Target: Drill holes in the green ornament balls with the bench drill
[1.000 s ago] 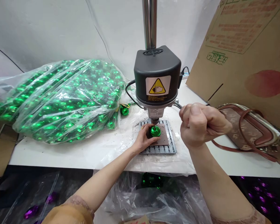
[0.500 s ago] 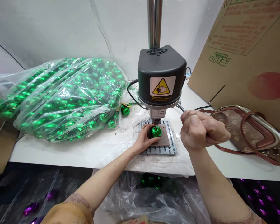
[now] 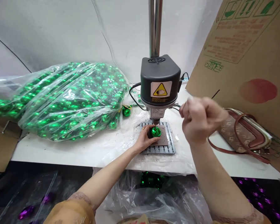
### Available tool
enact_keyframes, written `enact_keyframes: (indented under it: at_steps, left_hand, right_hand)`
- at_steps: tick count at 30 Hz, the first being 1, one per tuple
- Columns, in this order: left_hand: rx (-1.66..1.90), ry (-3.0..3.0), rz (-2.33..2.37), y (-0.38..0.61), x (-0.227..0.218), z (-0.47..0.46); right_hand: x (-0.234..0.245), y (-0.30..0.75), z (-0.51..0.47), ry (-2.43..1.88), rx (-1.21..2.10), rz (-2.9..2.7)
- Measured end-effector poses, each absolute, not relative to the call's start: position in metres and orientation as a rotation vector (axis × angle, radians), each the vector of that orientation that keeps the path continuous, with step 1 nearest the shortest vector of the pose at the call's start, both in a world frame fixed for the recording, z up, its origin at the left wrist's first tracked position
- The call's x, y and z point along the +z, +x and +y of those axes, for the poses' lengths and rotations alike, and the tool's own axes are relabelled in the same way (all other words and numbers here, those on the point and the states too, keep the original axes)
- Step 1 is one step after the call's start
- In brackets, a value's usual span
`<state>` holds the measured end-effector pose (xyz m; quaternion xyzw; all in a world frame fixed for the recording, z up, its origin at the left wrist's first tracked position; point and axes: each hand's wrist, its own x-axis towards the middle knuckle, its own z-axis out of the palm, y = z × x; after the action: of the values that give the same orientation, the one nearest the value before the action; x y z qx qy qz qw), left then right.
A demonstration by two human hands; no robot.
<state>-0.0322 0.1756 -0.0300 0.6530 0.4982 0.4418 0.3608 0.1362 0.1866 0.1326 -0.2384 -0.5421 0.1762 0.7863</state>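
Observation:
A small bench drill press (image 3: 160, 83) stands on the white table (image 3: 67, 149), its bit pointing down at a shiny green ball (image 3: 155, 132). The ball rests on a brown pad on the ribbed metal base plate (image 3: 158, 150). My left hand (image 3: 144, 139) is closed around the ball from the left and holds it under the bit. Clenched in a fist, my right hand (image 3: 200, 119) grips the press's feed lever (image 3: 178, 106) to the right of the drill head; the hand is a little blurred.
A big clear plastic bag of green balls (image 3: 60, 101) lies on the table's left half, one loose green ball (image 3: 126, 111) beside it. A brown handbag (image 3: 242, 132) and a large cardboard box (image 3: 245, 59) stand at right. More bags with green and purple balls lie below the table edge.
My right fist on the lever dipped slightly, then rose and shifted back up, now blurred by motion. My left hand stayed on the green ball. The view tilted a little.

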Motion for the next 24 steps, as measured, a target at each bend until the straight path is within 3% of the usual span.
enact_keyframes:
  at_steps: [5,11,19,24]
  left_hand:
    - [1.189,1.596,1.44,-0.026,-0.023,0.167]
    - [1.269,1.692,1.52,-0.032,-0.009,0.12]
    - [0.625,2.738,0.892,-0.042,-0.036,0.018]
    - [1.06,2.597,1.214,-0.075,-0.027,0.082]
  right_hand:
    - [0.181,0.134,0.204,-0.567,0.661,-1.126]
    - [0.183,0.135,0.212,-0.569,0.692,-1.096]
    - [0.182,0.133,0.206,-0.574,0.622,-1.116]
    - [0.18,0.133,0.205,-0.568,0.609,-1.134]
